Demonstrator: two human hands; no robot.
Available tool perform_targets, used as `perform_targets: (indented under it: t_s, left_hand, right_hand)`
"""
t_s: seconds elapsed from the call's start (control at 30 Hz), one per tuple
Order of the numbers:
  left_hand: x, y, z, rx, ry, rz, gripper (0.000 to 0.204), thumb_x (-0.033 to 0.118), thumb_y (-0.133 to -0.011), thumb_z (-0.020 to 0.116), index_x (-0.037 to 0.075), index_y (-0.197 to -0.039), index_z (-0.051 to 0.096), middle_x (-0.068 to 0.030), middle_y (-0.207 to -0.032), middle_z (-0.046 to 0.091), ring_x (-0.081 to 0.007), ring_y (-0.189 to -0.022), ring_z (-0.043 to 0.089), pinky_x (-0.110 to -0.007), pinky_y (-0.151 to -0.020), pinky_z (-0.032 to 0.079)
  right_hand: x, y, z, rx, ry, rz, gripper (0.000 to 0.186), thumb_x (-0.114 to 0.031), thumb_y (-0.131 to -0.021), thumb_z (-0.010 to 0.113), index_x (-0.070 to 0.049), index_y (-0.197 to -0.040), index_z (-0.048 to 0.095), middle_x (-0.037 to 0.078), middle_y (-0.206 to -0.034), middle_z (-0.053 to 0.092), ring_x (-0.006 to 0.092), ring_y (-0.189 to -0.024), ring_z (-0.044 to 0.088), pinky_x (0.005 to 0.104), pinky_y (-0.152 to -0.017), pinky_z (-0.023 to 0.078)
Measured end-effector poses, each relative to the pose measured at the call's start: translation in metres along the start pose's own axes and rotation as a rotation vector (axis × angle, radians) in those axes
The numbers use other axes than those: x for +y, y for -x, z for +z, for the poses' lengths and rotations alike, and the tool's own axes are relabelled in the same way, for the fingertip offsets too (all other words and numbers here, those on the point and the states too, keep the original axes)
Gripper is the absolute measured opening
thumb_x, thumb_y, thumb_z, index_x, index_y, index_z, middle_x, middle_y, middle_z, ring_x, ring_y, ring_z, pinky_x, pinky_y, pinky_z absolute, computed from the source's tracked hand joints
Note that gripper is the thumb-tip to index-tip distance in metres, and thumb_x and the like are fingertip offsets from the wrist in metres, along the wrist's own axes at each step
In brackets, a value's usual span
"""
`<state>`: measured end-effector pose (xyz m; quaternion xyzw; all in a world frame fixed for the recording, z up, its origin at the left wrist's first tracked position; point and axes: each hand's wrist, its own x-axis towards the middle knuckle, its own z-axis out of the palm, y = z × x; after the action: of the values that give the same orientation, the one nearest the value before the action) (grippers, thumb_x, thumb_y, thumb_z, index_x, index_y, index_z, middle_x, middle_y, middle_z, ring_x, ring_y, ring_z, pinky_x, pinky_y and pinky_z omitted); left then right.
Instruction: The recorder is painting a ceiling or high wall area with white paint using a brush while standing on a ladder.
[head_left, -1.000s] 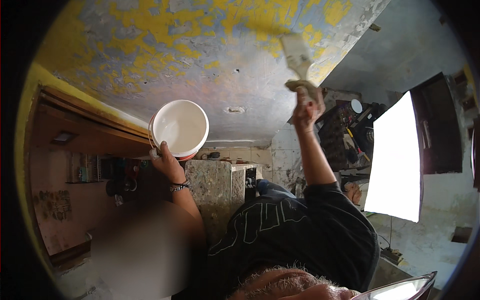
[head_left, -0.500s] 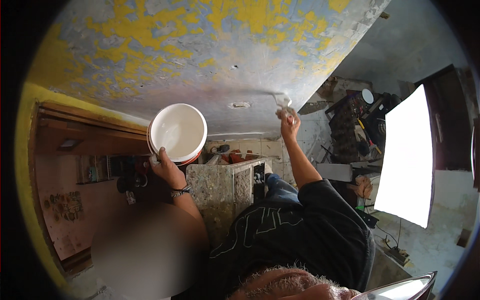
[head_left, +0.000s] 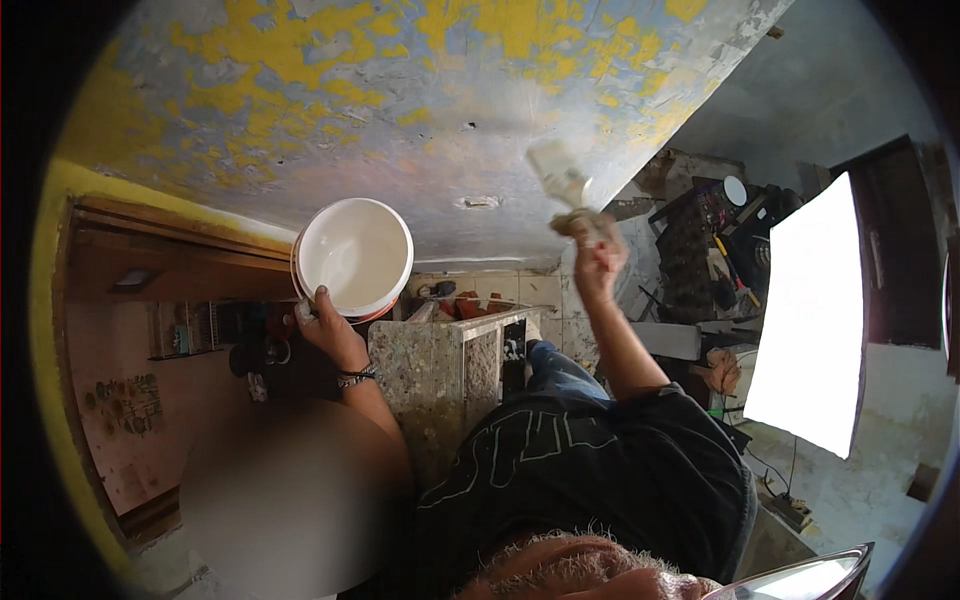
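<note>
A white bucket (head_left: 355,255) with some reddish colour on its outside is gripped at its near left rim by my left hand (head_left: 330,330), thumb over the edge; whether it holds liquid I cannot tell. My right hand (head_left: 598,260), fingers wrapped round a wide paintbrush (head_left: 555,165), is raised to the right of the bucket. The blurred pale head of the brush is in front of a wall (head_left: 480,90) with patchy yellow over grey, small holes and a slot; I cannot tell whether it touches.
Below my hands stands a paint-spattered stand (head_left: 410,370) over a tiled floor (head_left: 540,290). A wooden door frame (head_left: 180,245) with yellow edging is at left. At right are piled tools and dark items (head_left: 705,260), a bright white panel (head_left: 805,315) and loose cables (head_left: 785,480).
The brush swept down the wall from high up, then rose a little, with my right hand coming nearer to me. My left hand and the bucket stayed almost in place.
</note>
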<state>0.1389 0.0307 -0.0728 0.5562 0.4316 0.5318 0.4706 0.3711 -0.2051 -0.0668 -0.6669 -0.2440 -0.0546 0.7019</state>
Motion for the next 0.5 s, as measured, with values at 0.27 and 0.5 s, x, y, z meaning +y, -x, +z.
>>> perform_targets:
  t_s: [0.27,0.5]
  left_hand:
    - [0.004,0.002,0.003,-0.009,-0.025,-0.006,0.02,0.013,-0.083,0.057,-0.006,-0.087,0.051,-0.0078,-0.087,0.056,-0.0143,-0.078,0.052,-0.03,-0.072,0.044]
    - [-0.004,-0.001,-0.004,0.004,-0.063,0.031,0.023,0.014,-0.082,0.058,-0.008,-0.088,0.051,-0.0095,-0.087,0.057,-0.015,-0.077,0.053,-0.03,-0.072,0.044]
  right_hand:
    - [0.168,0.043,0.059,0.02,-0.213,0.518,0.024,-0.009,-0.085,0.059,0.006,-0.104,0.057,0.013,-0.081,0.066,0.0163,-0.077,0.065,0.0252,-0.069,0.05]
    - [-0.019,-0.047,0.057,0.061,-0.299,-0.065,0.021,-0.013,-0.089,0.056,0.005,-0.098,0.053,0.015,-0.082,0.066,0.0191,-0.077,0.065,0.0287,-0.07,0.054]
